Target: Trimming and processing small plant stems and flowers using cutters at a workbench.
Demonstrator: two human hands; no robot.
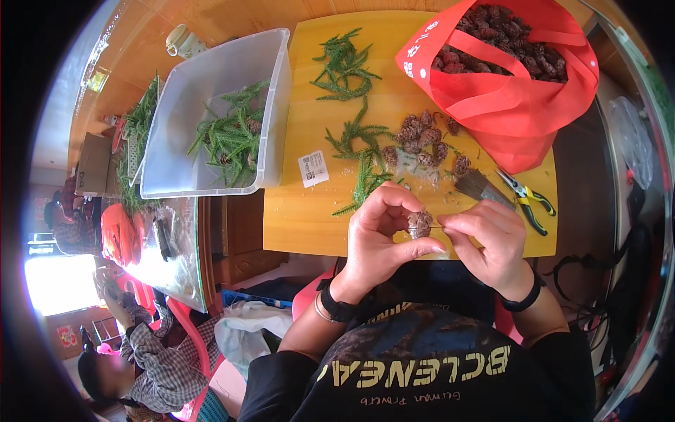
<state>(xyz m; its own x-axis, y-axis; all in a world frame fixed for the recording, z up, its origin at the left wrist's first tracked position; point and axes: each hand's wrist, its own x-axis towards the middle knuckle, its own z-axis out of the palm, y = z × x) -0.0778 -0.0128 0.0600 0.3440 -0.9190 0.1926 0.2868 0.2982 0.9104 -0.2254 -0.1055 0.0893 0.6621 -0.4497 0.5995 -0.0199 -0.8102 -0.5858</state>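
Note:
Close in front of me, over the near edge of the yellow table (pixel 309 225), my left hand (pixel 380 232) grips a small brown pine cone (pixel 420 223) between thumb and fingers. My right hand (pixel 491 235) is closed in a pinch on a thin wire (pixel 437 226) that meets the cone's right side. Just beyond lie several loose pine cones (pixel 422 135) among small whitish bits. Right of them are a bundle of thin dark wires (pixel 484 188) and pliers (pixel 524 193) with yellow-and-black handles. Green pine sprigs (pixel 358 137) trail down the table's middle.
A red bag (pixel 506 119) full of pine cones stands far right. At left, a clear plastic bin (pixel 211 191) holds green sprigs and a few cones. A white label (pixel 313 169) lies beside it. Lower left, another person in a checked shirt (pixel 165 366) sits by a glass-topped table.

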